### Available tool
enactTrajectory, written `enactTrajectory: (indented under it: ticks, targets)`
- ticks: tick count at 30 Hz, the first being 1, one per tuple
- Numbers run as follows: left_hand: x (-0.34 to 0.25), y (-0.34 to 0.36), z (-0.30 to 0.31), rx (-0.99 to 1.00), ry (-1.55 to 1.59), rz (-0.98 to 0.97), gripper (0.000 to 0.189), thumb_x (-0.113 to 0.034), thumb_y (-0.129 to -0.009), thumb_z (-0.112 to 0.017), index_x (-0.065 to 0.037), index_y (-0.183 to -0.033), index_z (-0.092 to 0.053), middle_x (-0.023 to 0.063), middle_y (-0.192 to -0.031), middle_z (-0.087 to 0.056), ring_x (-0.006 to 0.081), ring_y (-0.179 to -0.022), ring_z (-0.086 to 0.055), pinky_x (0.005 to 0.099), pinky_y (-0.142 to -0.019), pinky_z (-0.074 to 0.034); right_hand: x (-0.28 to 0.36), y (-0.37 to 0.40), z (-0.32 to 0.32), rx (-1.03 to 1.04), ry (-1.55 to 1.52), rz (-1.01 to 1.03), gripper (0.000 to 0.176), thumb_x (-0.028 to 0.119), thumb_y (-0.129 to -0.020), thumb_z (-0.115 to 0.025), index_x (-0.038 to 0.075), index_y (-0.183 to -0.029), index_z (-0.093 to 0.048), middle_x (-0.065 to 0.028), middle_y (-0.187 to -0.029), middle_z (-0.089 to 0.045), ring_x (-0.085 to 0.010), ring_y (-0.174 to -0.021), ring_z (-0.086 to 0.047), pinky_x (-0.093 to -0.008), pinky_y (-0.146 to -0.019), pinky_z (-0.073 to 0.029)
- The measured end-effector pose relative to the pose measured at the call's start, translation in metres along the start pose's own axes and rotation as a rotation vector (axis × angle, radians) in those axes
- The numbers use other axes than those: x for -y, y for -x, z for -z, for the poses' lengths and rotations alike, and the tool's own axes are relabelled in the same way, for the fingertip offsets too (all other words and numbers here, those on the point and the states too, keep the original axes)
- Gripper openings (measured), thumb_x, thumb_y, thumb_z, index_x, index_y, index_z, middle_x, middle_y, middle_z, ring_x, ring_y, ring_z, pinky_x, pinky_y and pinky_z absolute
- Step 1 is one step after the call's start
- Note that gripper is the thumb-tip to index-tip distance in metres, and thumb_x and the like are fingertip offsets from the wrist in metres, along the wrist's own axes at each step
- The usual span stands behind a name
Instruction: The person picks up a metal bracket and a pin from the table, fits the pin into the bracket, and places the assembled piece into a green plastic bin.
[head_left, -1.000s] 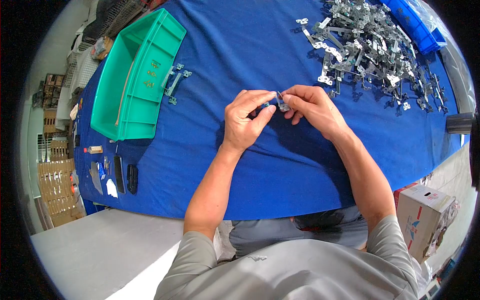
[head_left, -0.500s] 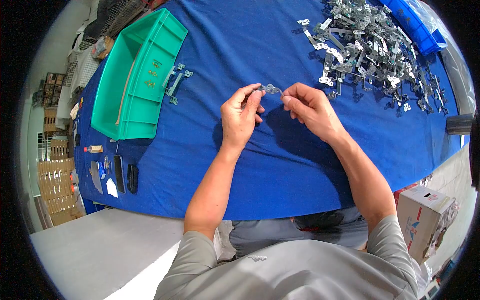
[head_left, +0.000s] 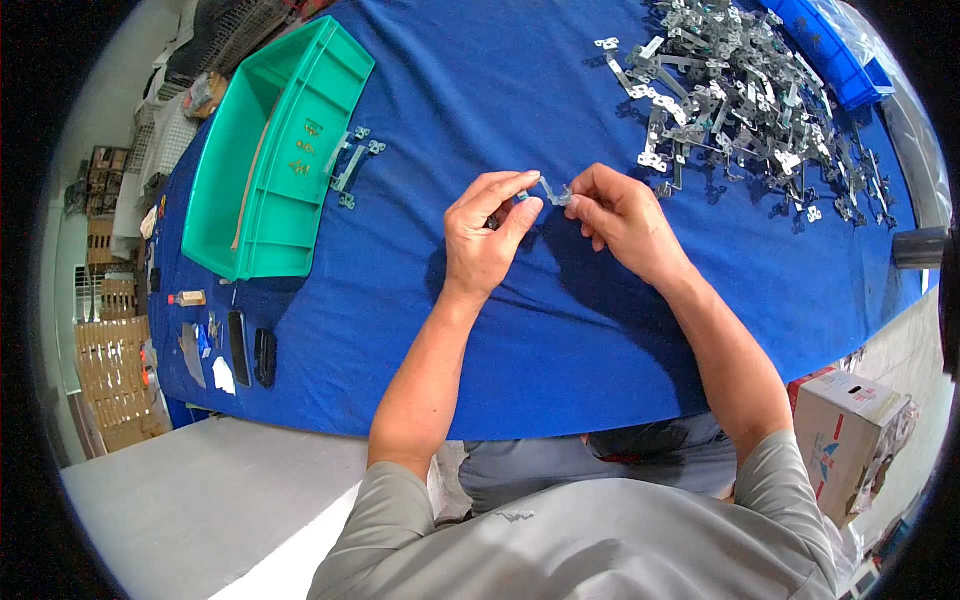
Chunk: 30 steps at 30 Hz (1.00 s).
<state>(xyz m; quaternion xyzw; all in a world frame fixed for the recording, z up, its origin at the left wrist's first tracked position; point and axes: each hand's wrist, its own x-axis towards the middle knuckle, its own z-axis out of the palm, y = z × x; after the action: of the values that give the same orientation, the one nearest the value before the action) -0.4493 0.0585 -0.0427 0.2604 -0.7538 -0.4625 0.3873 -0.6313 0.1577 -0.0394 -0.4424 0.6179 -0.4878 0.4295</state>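
Observation:
Between my hands, over the blue cloth, is a small bent metal bracket point(head_left: 553, 194) with a flared end. My right hand point(head_left: 622, 215) pinches its right end between thumb and forefinger. At the bracket's left end, my left hand point(head_left: 484, 235) has its thumb and forefinger closed around the metal, with a gap between the tips. A small dark bit shows inside the left palm, too hidden to name. A few similar brackets point(head_left: 347, 168) lie beside the green bin point(head_left: 275, 215) on the left.
A big heap of metal brackets point(head_left: 735, 95) covers the back right of the blue cloth point(head_left: 480, 370), beside a blue tray point(head_left: 830, 55). Small brass-coloured pieces point(head_left: 301, 168) are in the green bin. A phone-like black object point(head_left: 265, 357) and a small bottle point(head_left: 188, 298) lie front left.
The bracket has turned in my fingers and now slants down to the right. My left thumb and forefinger have shifted right along it, closer to my right hand.

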Motion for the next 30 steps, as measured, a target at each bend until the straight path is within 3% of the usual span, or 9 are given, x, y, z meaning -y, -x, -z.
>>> enactTrajectory:
  ticks: [5,9,11,15,17,21,30]
  targets:
    - [0.001,0.001,0.0,0.022,-0.031,0.013,0.024,-0.002,-0.09,-0.075,-0.002,-0.113,-0.076,0.0056,-0.106,-0.072,0.0108,-0.089,-0.064,0.0243,-0.077,-0.051,0.001,-0.003,0.003,0.047,-0.267,-0.031,0.021,0.016,-0.101,-0.06,-0.001,-0.111,-0.067,-0.0039,-0.089,-0.065,-0.0092,-0.071,-0.061,-0.0283,-0.064,-0.056]
    - [0.002,0.001,-0.001,0.054,-0.081,-0.071,0.023,-0.003,-0.089,-0.075,-0.001,-0.113,-0.076,0.0067,-0.104,-0.073,0.0113,-0.088,-0.066,0.0242,-0.077,-0.052,0.002,-0.004,0.009,0.119,-0.222,-0.066,0.02,0.016,-0.104,-0.058,0.001,-0.115,-0.065,-0.0013,-0.088,-0.064,-0.0073,-0.073,-0.06,-0.0244,-0.064,-0.052]
    - [0.002,0.0,-0.002,0.057,-0.077,-0.106,0.025,-0.003,-0.087,-0.077,-0.003,-0.112,-0.077,0.0065,-0.104,-0.073,0.008,-0.078,-0.063,0.0228,-0.067,-0.05,-0.002,-0.005,0.01,0.138,-0.178,-0.073,0.019,0.017,-0.105,-0.058,0.002,-0.114,-0.065,-0.0009,-0.087,-0.064,-0.0068,-0.072,-0.059,-0.0236,-0.062,-0.051]
    - [0.005,0.0,-0.005,0.074,-0.039,-0.095,0.022,-0.006,-0.089,-0.076,-0.002,-0.11,-0.077,0.0063,-0.096,-0.074,0.0068,-0.069,-0.062,0.0233,-0.06,-0.049,0.001,-0.004,0.004,-0.037,-0.282,-0.023,0.018,0.021,-0.105,-0.059,0.003,-0.106,-0.065,-0.0004,-0.084,-0.063,-0.006,-0.07,-0.057,-0.0225,-0.058,-0.048]
    - [0.004,0.002,-0.004,0.046,-0.05,0.085,0.022,-0.012,-0.095,-0.072,-0.002,-0.115,-0.075,0.0068,-0.098,-0.075,0.0075,-0.071,-0.064,0.0224,-0.061,-0.051,0.001,-0.005,0.002,-0.131,-0.371,-0.007,0.019,0.021,-0.103,-0.06,0.003,-0.104,-0.064,-0.001,-0.082,-0.064,-0.0064,-0.067,-0.057,-0.0227,-0.056,-0.047]
    - [0.008,0.001,-0.005,-0.066,0.083,0.278,0.026,-0.02,-0.102,-0.066,-0.002,-0.12,-0.072,0.0062,-0.097,-0.076,0.0058,-0.066,-0.063,0.0205,-0.054,-0.051,0.003,-0.002,0.002,-0.02,-0.192,-0.014,0.021,0.021,-0.103,-0.061,0.001,-0.103,-0.066,-0.0016,-0.081,-0.065,-0.0077,-0.067,-0.058,-0.0246,-0.057,-0.048]
    - [0.008,0.002,-0.004,-0.058,0.09,0.262,0.026,-0.019,-0.102,-0.066,-0.002,-0.12,-0.072,0.0055,-0.098,-0.075,0.0056,-0.067,-0.063,0.0196,-0.055,-0.05,-0.003,-0.002,0.0,-0.004,0.06,0.067,0.021,0.02,-0.101,-0.063,-0.001,-0.1,-0.068,-0.0054,-0.077,-0.069,-0.0103,-0.066,-0.061,-0.0291,-0.06,-0.05]
